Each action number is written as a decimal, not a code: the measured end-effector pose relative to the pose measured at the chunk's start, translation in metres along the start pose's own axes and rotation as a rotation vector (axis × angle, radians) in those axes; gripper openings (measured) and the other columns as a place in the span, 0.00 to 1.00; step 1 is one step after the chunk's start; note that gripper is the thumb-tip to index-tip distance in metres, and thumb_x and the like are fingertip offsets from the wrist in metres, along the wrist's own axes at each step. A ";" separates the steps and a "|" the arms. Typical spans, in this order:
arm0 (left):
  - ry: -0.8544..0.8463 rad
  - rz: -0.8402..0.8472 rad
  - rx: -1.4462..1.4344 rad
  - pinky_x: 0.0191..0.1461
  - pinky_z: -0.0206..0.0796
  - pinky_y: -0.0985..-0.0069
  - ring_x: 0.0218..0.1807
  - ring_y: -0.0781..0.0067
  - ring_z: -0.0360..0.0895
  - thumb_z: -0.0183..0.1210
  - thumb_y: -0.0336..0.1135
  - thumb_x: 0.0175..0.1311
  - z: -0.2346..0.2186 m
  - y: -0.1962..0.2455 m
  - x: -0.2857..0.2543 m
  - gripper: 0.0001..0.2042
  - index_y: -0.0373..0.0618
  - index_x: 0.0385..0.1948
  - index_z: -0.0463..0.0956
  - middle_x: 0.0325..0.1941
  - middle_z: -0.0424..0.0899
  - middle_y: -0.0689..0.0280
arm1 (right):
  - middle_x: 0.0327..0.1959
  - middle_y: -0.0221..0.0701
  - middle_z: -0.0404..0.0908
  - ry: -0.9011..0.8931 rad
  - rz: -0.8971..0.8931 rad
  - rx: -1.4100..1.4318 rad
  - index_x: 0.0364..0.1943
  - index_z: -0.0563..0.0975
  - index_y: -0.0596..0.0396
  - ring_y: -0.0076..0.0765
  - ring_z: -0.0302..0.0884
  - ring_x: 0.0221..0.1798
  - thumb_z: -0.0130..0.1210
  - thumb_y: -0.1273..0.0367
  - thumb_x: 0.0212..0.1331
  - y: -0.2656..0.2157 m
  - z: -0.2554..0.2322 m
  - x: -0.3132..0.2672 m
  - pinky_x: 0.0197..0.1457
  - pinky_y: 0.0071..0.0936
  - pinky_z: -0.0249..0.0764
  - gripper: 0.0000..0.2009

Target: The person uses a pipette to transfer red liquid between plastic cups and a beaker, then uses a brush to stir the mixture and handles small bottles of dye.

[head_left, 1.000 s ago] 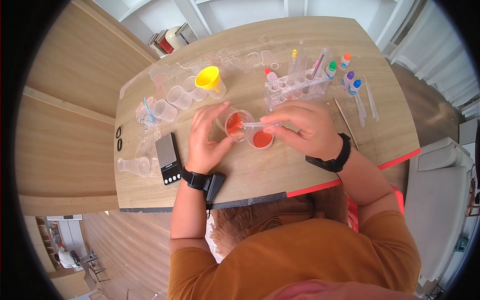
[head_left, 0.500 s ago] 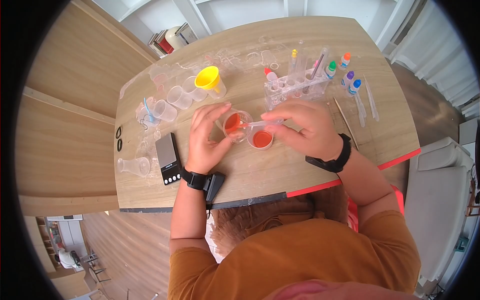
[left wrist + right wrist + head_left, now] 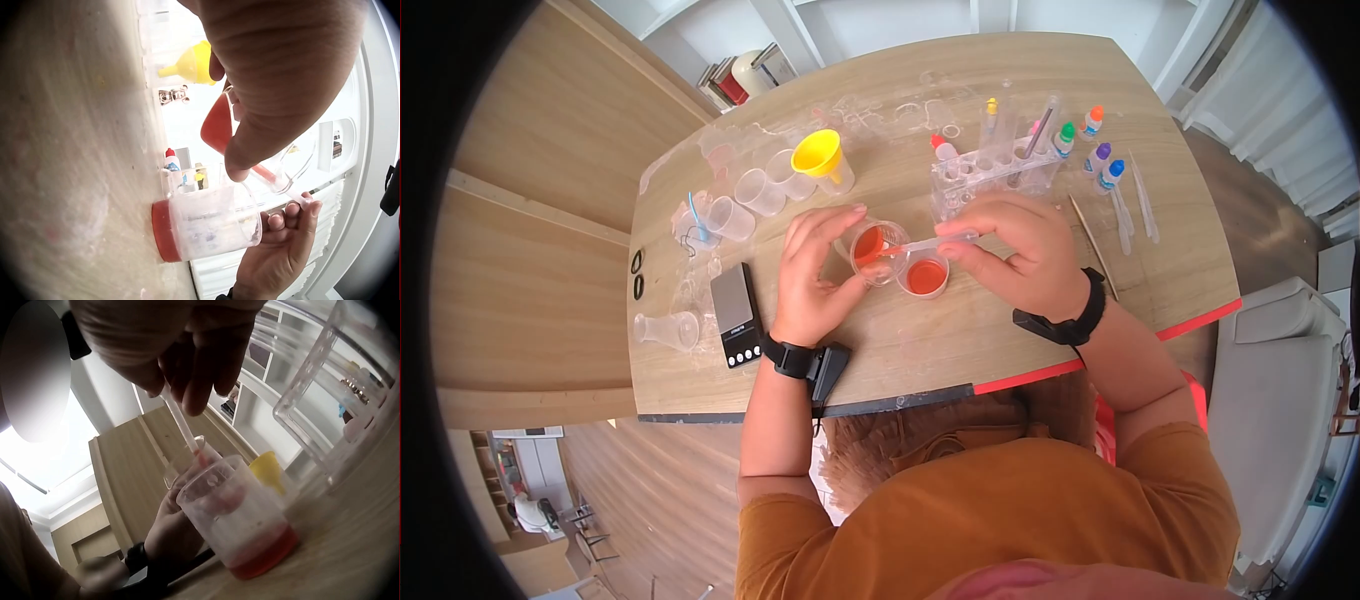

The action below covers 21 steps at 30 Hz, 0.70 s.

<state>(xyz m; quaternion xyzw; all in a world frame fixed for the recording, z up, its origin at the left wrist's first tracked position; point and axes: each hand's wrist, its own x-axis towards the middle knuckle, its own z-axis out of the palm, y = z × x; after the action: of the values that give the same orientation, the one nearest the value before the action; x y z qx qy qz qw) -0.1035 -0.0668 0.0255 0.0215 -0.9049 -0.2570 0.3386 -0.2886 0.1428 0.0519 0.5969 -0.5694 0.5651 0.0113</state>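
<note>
My left hand (image 3: 812, 275) grips a clear beaker (image 3: 867, 243), tilted, with orange-red liquid pooled on one side. Between thumb and fingers, my right hand (image 3: 1028, 255) pinches a plastic dropper (image 3: 940, 241). The dropper's stem reaches in through the beaker's mouth and shows red inside, also in the right wrist view, where the dropper (image 3: 181, 425) slants down. Just below stands a clear plastic cup (image 3: 925, 277), upright on the table, with a layer of red liquid at its bottom. The left wrist view shows this cup (image 3: 212, 219) beside the raised beaker.
A black scale (image 3: 738, 315) and a conical flask (image 3: 668, 332) lie to the left. Behind are several clear cups and a yellow funnel (image 3: 815, 155). A test tube rack (image 3: 990, 175), dropper bottles (image 3: 1111, 175), a wooden stick (image 3: 1092, 247) and spare droppers (image 3: 1142, 200) occupy the right.
My right hand has shifted slightly to the right with the dropper, and red now shows along more of its stem. My left hand keeps the tilted beaker nearly in place.
</note>
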 end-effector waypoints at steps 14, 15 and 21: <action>-0.006 0.006 0.009 0.67 0.71 0.58 0.60 0.53 0.82 0.81 0.34 0.50 0.001 0.000 0.000 0.30 0.42 0.59 0.82 0.58 0.87 0.57 | 0.38 0.31 0.89 -0.033 -0.012 -0.009 0.42 0.88 0.52 0.38 0.85 0.38 0.70 0.70 0.64 -0.002 0.002 -0.003 0.39 0.31 0.79 0.06; -0.003 0.004 0.007 0.67 0.71 0.58 0.60 0.53 0.82 0.81 0.34 0.51 0.001 0.000 0.000 0.30 0.42 0.59 0.82 0.58 0.87 0.57 | 0.38 0.31 0.89 -0.030 -0.017 -0.003 0.43 0.88 0.52 0.37 0.86 0.38 0.70 0.71 0.64 -0.002 0.002 -0.003 0.40 0.31 0.79 0.06; 0.000 0.005 0.009 0.67 0.71 0.59 0.60 0.53 0.82 0.81 0.34 0.51 0.001 0.000 0.000 0.30 0.42 0.59 0.82 0.58 0.87 0.57 | 0.40 0.33 0.90 -0.060 -0.018 0.056 0.45 0.88 0.54 0.38 0.87 0.39 0.69 0.72 0.65 -0.004 -0.001 -0.001 0.41 0.30 0.81 0.07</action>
<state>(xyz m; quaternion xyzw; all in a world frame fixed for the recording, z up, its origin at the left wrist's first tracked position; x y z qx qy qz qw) -0.1044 -0.0662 0.0252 0.0206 -0.9060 -0.2523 0.3393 -0.2859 0.1451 0.0542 0.6186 -0.5481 0.5627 -0.0176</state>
